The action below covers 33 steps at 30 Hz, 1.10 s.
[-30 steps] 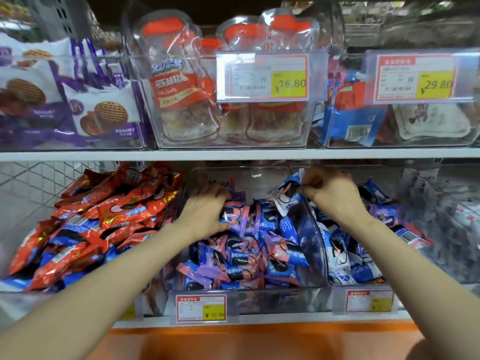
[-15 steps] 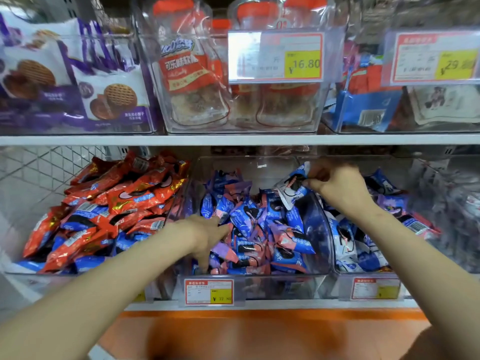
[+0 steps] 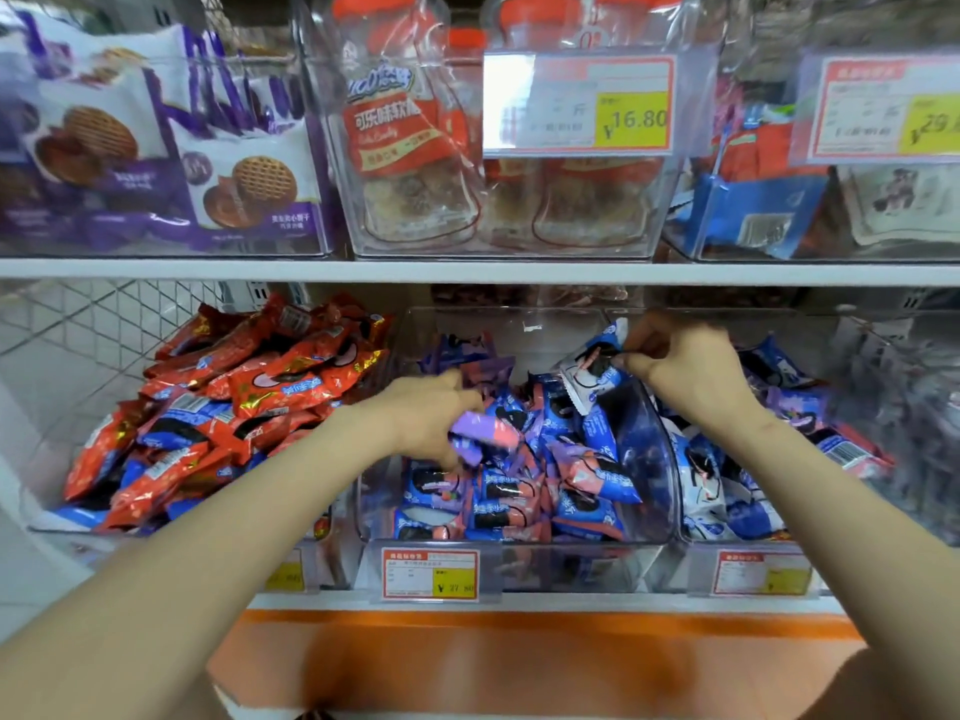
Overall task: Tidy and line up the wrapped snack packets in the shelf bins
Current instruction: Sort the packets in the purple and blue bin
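The clear middle bin (image 3: 519, 558) on the lower shelf is heaped with purple, pink and blue snack packets (image 3: 566, 459). My left hand (image 3: 426, 420) is over its left half and grips a purple-and-pink packet (image 3: 485, 431), lifted above the pile. My right hand (image 3: 685, 366) is at the bin's back right corner and pinches a white-and-blue packet (image 3: 589, 374) by its upper edge, on the wall between the middle and right bins. The right bin (image 3: 753, 563) holds white, blue and purple packets (image 3: 717, 491).
The left bin holds a heap of red and blue packets (image 3: 228, 407). Price tags (image 3: 430, 575) hang on the bin fronts. The upper shelf (image 3: 467, 272) carries bins of purple biscuit bags (image 3: 156, 148) and clear candy bags (image 3: 415, 148). An orange ledge (image 3: 519, 662) runs below.
My left hand went from the back of the middle bin down to its front, then came up holding a purple-and-pink packet. My right hand kept its pinch on the white-and-blue packet.
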Motion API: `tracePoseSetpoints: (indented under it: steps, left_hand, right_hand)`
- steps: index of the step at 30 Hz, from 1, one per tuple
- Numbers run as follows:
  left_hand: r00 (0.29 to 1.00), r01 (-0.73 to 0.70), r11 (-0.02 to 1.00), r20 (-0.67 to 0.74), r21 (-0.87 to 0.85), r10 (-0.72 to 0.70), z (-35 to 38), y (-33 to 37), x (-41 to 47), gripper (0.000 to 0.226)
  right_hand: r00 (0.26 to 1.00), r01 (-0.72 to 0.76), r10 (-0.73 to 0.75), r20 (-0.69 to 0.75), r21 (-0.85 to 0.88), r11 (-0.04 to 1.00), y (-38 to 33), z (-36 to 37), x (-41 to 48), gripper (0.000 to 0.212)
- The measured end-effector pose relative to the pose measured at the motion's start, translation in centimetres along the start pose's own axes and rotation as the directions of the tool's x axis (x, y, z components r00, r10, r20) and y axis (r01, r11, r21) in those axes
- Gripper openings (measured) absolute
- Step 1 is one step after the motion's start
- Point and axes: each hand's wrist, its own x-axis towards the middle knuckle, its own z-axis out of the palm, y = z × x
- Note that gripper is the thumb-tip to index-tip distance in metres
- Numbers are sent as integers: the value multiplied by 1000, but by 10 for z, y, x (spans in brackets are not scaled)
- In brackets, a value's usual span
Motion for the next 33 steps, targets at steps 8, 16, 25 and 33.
tracePoseSetpoints:
  steps: [8, 16, 25, 33]
  left_hand:
    - [962, -228, 938, -209, -259, 176, -11, 25, 5, 59]
    - [893, -437, 886, -191, -155, 407, 32, 73, 33, 72]
    - [918, -237, 937, -376, -258, 128, -11, 42, 28, 66]
    - [958, 167, 984, -243, 55, -150, 11, 16, 35, 71]
  right_hand:
    - [999, -18, 20, -32, 42, 999, 11, -10, -1, 16]
    - [996, -32, 34, -77, 26, 999, 13, -25, -8, 18]
    - [995, -43, 50, -87, 75, 996, 22, -37, -12, 16]
    - [994, -37, 49, -101, 123, 992, 23, -44, -19, 14]
